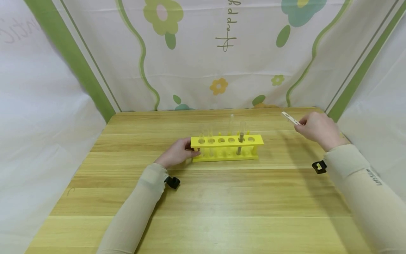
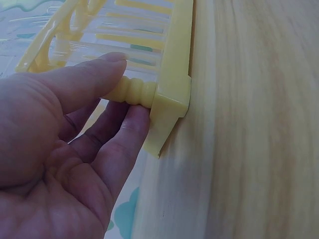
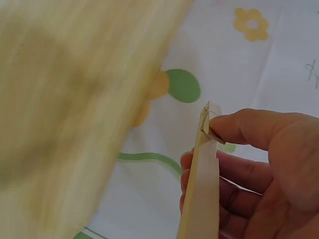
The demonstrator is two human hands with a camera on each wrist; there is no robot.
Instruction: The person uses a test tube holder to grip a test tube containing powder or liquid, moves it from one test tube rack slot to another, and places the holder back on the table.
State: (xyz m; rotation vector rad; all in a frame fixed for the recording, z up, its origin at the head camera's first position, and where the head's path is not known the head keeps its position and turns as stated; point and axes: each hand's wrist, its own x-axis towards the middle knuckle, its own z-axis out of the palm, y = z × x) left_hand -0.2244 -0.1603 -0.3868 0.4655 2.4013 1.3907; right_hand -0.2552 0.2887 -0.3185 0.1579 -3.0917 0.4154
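Observation:
My left hand (image 1: 177, 153) grips the left end post of a yellow test tube rack (image 1: 226, 144); in the left wrist view its thumb and fingers close round the ridged post. Two clear test tubes (image 1: 210, 131) stand in the leftmost holes. Further right, a test tube with dark grey contents (image 1: 241, 137) stands upright in another hole. One more clear tube (image 1: 231, 123) rises at the back of the rack. Raised over the table's right side, my right hand (image 1: 320, 128) pinches a wooden test tube holder (image 3: 199, 189), its far end pointing left in the head view.
The rack stands on a wood-grain table (image 1: 215, 197), toward the far edge. White curtains with printed flowers (image 1: 219, 86) hang behind the table and on both sides. A black wrist mount (image 1: 319, 167) sits on the right sleeve, another (image 1: 172, 182) on the left.

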